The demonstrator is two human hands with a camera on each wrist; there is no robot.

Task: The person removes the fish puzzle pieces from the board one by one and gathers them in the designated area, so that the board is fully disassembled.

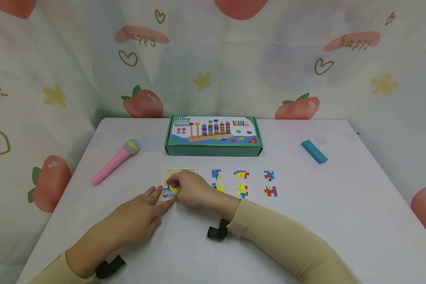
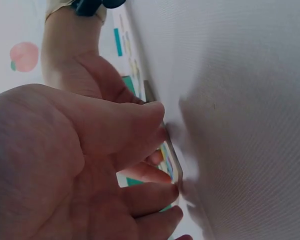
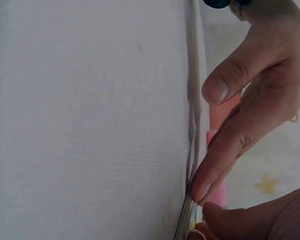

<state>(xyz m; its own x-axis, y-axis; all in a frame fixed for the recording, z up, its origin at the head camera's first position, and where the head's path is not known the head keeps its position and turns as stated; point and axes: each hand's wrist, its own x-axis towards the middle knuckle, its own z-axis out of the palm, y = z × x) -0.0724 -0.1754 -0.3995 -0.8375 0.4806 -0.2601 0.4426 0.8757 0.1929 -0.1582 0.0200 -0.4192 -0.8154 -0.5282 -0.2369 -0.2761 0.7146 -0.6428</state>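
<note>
A small wooden puzzle tray (image 1: 179, 170) lies flat on the table, with blue and yellow puzzle pieces (image 1: 168, 192) in its lower left part. My left hand (image 1: 136, 217) rests at the tray's left and near edges, fingers stretched out and touching the frame. Over the tray, my right hand (image 1: 193, 189) bends its fingers and thumb around a yellow puzzle piece (image 1: 172, 188), largely hidden by the hand. In the right wrist view, the tray edge (image 3: 182, 225) shows low in the picture, under the fingertips of both hands.
Several loose puzzle pieces (image 1: 241, 174) lie in two rows right of the tray. Behind stands a green game box (image 1: 213, 150). A pink toy microphone (image 1: 111, 165) lies at left, a teal block (image 1: 314, 151) at right. White cloth (image 1: 305, 205) covers the table.
</note>
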